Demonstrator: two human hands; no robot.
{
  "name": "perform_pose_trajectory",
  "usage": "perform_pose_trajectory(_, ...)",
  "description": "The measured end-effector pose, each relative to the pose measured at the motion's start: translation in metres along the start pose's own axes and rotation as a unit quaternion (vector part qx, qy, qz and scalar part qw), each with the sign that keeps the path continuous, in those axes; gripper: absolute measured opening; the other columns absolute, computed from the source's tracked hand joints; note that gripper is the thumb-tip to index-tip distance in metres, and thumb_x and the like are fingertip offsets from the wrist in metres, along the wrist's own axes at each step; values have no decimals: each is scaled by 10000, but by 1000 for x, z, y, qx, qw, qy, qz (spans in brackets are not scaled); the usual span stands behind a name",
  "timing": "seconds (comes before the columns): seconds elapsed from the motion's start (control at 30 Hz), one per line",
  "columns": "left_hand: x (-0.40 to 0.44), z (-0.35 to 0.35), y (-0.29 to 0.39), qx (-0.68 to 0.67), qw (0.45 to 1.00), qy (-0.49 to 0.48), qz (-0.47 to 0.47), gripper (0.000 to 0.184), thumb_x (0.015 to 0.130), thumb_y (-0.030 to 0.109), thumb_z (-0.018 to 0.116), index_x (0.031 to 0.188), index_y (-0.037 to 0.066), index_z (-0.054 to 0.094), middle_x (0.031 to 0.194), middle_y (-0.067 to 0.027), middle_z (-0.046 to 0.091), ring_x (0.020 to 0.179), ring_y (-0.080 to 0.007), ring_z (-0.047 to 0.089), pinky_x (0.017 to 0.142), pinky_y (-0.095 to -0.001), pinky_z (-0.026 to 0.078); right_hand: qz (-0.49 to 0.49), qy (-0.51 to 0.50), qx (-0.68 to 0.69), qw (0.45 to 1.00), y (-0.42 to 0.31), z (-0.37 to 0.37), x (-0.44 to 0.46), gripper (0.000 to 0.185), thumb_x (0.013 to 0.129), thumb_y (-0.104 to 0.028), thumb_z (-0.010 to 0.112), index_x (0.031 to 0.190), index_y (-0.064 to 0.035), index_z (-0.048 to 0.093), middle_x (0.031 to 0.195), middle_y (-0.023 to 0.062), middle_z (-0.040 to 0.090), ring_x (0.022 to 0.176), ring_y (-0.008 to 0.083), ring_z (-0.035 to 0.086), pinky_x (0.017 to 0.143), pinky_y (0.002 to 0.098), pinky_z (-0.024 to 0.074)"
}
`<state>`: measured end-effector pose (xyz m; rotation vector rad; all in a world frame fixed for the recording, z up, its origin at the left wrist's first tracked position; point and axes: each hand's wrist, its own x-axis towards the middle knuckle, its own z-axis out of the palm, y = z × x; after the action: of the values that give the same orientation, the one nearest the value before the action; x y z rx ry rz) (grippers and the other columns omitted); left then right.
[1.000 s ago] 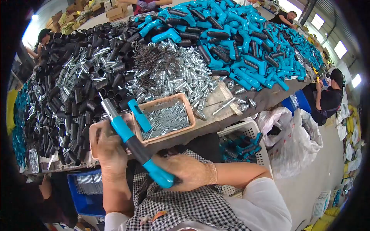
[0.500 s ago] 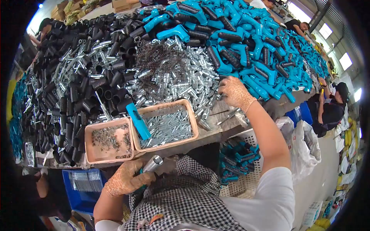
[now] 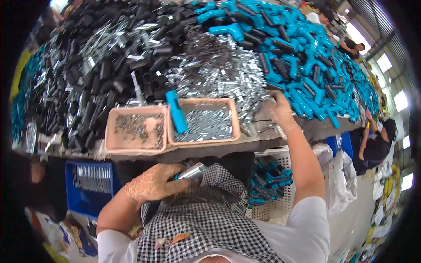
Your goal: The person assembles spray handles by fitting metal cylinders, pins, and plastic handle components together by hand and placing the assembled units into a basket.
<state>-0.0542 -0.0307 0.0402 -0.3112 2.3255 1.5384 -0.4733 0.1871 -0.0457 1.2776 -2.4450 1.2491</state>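
Note:
My left hand [image 3: 158, 182], in an orange patterned glove, is closed around a teal tool handle with a silver metal tube [image 3: 193, 171] sticking out to the right. It is held in front of the checked apron; most of the handle is hidden by the fingers. My right hand [image 3: 280, 111], gloved alike, is at the table edge beside the heap of silver metal fittings [image 3: 237, 79] and the teal handles [image 3: 302, 57]. Its fingers are bent together and slightly blurred; what they hold, if anything, does not show clearly. Two thin dark rods [image 3: 265, 128] lie just below it.
Two pink trays stand at the table edge: one with small parts [image 3: 115, 147], one with metal pins [image 3: 234, 116]. A teal piece [image 3: 176, 111] rests across their rims. Black tubes [image 3: 105, 72] and dark springs [image 3: 204, 50] are heaped behind. A white crate [image 3: 285, 193] holds teal handles below.
The view has shifted, putting the table higher in it. My left hand's metal tube has tipped from upright toward the right. My right hand has drawn its fingers together at the fittings heap.

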Motion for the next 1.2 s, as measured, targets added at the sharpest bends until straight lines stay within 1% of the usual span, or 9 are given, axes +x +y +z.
perform_pose_trajectory(0.07, -7, 1, 3, -16, 1000, 7, -11, 412, 939, 276, 667, 1216, -27, 644, 857, -164, 713, 782, -226, 684, 730, -373, 541, 233, 65, 297, 924, -56, 0, -15, 313, 803, -111, 725, 1097, -45, 644, 1059, 158, 688, 930, 309, 684, 829, 393, 550)
perform_pose_trajectory(0.17, -8, 3, -8, -112, 993, -40, -4, 381, 994, 286, 612, 1209, -27, 643, 871, -134, 708, 742, -183, 671, 695, -346, 540, 67, -132, 113, 982, -153, -11, -50, 260, 775, -68, 751, 1021, -51, 667, 986, 123, 693, 859, 263, 692, 802, 354, 564)
perform_pose_trajectory(0.27, -9, 3, -6, -129, 986, -90, -53, 383, 1011, 352, 592, 1073, -18, 666, 835, -90, 706, 707, -164, 661, 663, -337, 537, -259, -284, 79, 920, -223, 0, -76, 277, 693, -16, 755, 954, -82, 690, 1001, 92, 682, 941, 296, 670, 858, 402, 564)
perform_pose_trajectory(0.5, -15, 13, -12, -107, 985, -135, -23, 376, 996, 370, 603, 1038, 4, 673, 792, -92, 691, 664, -183, 654, 625, -355, 540, -396, -304, 171, 850, -228, 21, -102, 372, 648, -71, 761, 1013, -108, 699, 1055, 74, 660, 1043, 344, 638, 935, 494, 539)
perform_pose_trajectory(0.6, -19, 26, -17, 51, 997, -4, 62, 339, 948, 336, 644, 1041, 11, 669, 789, -116, 683, 679, -235, 676, 626, -380, 545, -284, -345, 78, 891, -243, 15, -107, 342, 745, -99, 751, 1084, -84, 709, 930, 71, 677, 876, 336, 676, 823, 454, 580)
perform_pose_trajectory(0.7, -23, 47, -22, 351, 907, 191, 132, 387, 835, 327, 723, 1055, 19, 646, 787, -141, 664, 711, -330, 684, 633, -439, 542, -75, -426, 100, 896, -244, 26, -117, 353, 861, -155, 704, 1197, -49, 680, 823, 97, 682, 716, 328, 678, 708, 412, 592)
perform_pose_trajectory(0.8, -23, 48, -35, 470, 836, 236, 156, 457, 821, 355, 735, 1121, 29, 623, 797, -136, 663, 685, -304, 678, 626, -438, 534, 362, -529, 228, 733, -264, 27, -114, 419, 918, -197, 650, 1285, 2, 614, 848, 161, 703, 716, 335, 697, 695, 400, 591)
perform_pose_trajectory(1.0, -30, 50, -38, 487, 822, 252, 153, 496, 810, 365, 744, 1158, 33, 620, 762, -120, 647, 670, -292, 674, 621, -426, 527, 4, -472, 62, 879, -252, 34, -120, 471, 898, -247, 684, 1284, 6, 589, 957, 207, 711, 885, 353, 706, 811, 441, 559)
perform_pose_trajectory(1.2, -26, 38, -41, 236, 955, 89, 156, 471, 869, 354, 716, 1164, -11, 672, 767, -156, 670, 671, -312, 685, 634, -408, 559, -267, -461, -109, 839, -253, 32, -112, 373, 817, -234, 723, 1120, -21, 678, 783, 147, 650, 692, 311, 678, 566, 447, 531)
